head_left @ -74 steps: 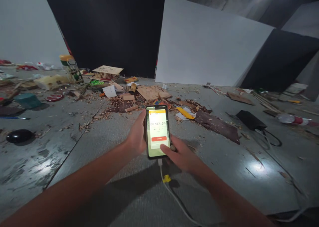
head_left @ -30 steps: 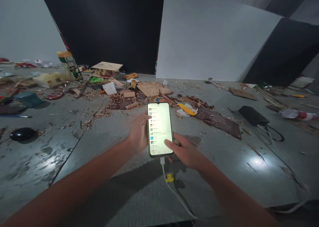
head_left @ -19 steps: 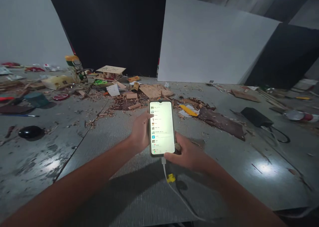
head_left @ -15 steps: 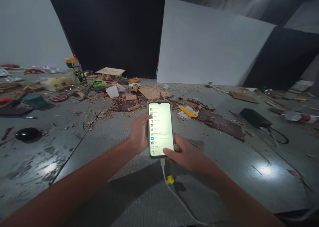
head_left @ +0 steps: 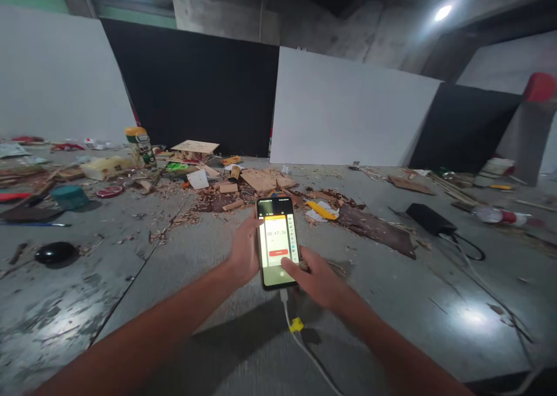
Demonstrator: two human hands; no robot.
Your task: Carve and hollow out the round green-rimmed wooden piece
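Observation:
I hold a lit smartphone [head_left: 277, 242] upright over a grey worktable [head_left: 183, 303]. My left hand [head_left: 244, 252] grips its left edge with the thumb on the frame. My right hand [head_left: 317, 278] cups the lower right corner, and its thumb rests on the lower screen. The screen shows an orange header, a timer and a red button. A white cable [head_left: 300, 341] with a yellow tag [head_left: 296, 324] hangs from the phone's base.
Wood scraps and shavings [head_left: 226, 190] litter the table behind the phone. A small wooden model [head_left: 194, 148], a can [head_left: 141, 146] and a teal box [head_left: 69, 196] stand at the left. A black pouch [head_left: 430, 218] and its cord lie at the right. White and black boards [head_left: 348, 112] lean behind.
The screen switched from a white list back to the timer page. My right thumb moved onto the lower screen. The view tilted upward, showing the ceiling.

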